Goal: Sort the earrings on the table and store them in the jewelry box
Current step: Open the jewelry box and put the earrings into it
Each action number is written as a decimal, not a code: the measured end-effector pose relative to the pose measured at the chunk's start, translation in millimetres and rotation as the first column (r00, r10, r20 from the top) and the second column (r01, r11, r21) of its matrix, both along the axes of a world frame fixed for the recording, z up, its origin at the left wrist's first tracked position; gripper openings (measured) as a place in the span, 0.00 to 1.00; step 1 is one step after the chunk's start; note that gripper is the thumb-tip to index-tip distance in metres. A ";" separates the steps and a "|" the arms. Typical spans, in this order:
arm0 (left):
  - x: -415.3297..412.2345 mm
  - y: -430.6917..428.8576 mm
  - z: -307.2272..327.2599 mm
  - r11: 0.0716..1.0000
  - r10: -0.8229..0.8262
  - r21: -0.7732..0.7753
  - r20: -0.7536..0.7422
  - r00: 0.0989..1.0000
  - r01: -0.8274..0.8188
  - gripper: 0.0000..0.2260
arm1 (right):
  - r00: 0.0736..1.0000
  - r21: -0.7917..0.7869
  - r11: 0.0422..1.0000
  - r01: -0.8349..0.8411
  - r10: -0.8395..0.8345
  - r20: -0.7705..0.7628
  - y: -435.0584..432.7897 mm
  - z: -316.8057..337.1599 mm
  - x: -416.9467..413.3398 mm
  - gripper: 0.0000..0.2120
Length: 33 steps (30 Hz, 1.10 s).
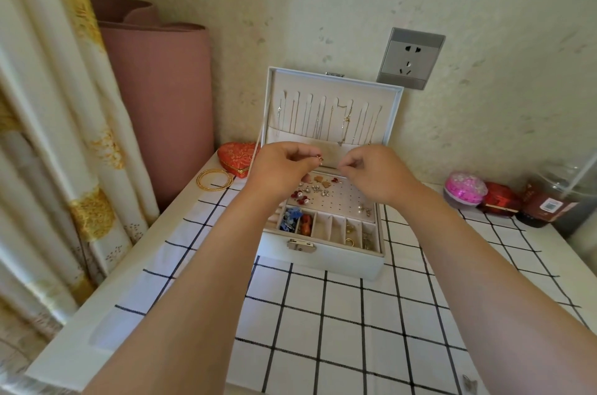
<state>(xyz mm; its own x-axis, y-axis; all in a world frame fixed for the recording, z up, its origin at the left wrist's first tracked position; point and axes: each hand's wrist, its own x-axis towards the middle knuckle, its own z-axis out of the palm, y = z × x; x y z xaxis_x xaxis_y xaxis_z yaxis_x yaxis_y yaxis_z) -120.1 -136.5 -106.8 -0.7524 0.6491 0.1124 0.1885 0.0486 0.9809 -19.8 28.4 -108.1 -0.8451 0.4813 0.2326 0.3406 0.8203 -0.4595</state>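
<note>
A white jewelry box (pixel 323 260) stands open on the checked tablecloth, its lid upright with thin necklaces hanging inside. Several stud earrings (pixel 310 191) sit on the perforated pad, and front compartments hold blue, orange and gold pieces. Over the back of the box, my left hand (pixel 277 165) pinches a small gold earring (pixel 319 159) at its fingertips. My right hand (pixel 371 168) hovers beside it with fingers curled and fingertips pinched together; whatever it holds is too small to see.
A red heart-shaped box (pixel 235 154) and gold bangles (pixel 214 180) lie left of the jewelry box. A pink sequin container (pixel 465 188), a red box (pixel 499 199) and a dark jar (pixel 546 204) stand at the right. A pink rolled mat and curtain fill the left.
</note>
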 end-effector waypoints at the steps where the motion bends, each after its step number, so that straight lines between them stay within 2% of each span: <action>1: 0.4 0.1 0.5 1.000 0.004 0.003 -0.005 1.000 -0.004 0.06 | 0.998 -0.060 0.998 -0.008 0.005 -0.055 -1.8 6.2 1.2 0.06; 3: 2.2 0.8 3.0 1.000 0.004 0.007 -0.021 1.000 -0.004 0.07 | 0.989 -0.212 0.976 -0.051 0.019 -0.149 -8.1 21.3 4.7 0.05; 5: 5.2 2.8 6.2 1.000 -0.004 0.012 -0.032 0.999 0.004 0.10 | 0.983 -0.341 0.932 -0.122 0.066 -0.169 -15.1 33.6 9.6 0.05; 7: 7.7 5.8 8.4 0.999 0.007 0.037 -0.028 1.000 -0.006 0.11 | 0.977 -0.391 0.903 -0.180 0.119 -0.176 -21.1 38.8 12.4 0.08; 9: 8.9 8.1 9.9 0.997 0.019 0.075 -0.001 1.000 -0.019 0.11 | 0.967 -0.419 0.887 -0.196 0.102 -0.235 -22.3 38.6 11.7 0.10; 14: 11.3 8.6 10.4 0.997 -0.015 0.070 -0.008 1.000 0.016 0.10 | 0.958 -0.449 0.874 -0.185 0.060 -0.279 -15.7 33.0 12.6 0.08; 17: 11.8 10.3 7.9 0.999 -0.032 0.019 -0.035 0.999 0.032 0.09 | 0.959 -0.409 0.900 -0.147 0.029 -0.281 -11.1 24.8 12.4 0.05; 19: 10.1 11.4 3.6 0.997 -0.025 -0.070 -0.149 0.988 0.015 0.09 | 0.972 -0.333 0.939 -0.083 0.002 -0.236 -5.7 17.1 12.0 0.05; 22: 7.4 12.4 -5.6 0.962 -0.097 -0.272 -0.386 0.918 -0.013 0.12 | 0.995 -0.168 0.986 0.019 -0.035 -0.094 1.9 5.3 12.9 0.07; 26: 6.1 15.8 -14.7 0.892 -0.249 -0.452 -0.522 0.815 -0.017 0.17 | 0.997 -0.052 0.996 0.074 -0.075 -0.015 3.5 -4.3 11.1 0.03; 33: 8.7 20.4 -21.8 0.780 -0.417 -0.626 -0.506 0.755 0.011 0.23 | 0.996 0.108 0.993 0.040 -0.048 0.069 -4.4 -4.3 10.4 0.04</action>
<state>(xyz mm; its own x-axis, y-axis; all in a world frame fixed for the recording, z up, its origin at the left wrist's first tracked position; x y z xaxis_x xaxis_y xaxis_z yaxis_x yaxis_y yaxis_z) -111.4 -116.1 -128.6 -0.4868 0.8725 0.0413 0.7863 0.4172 0.4557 -9.4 24.0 -112.4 -0.8402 0.4937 0.2244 0.4060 0.8470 -0.3432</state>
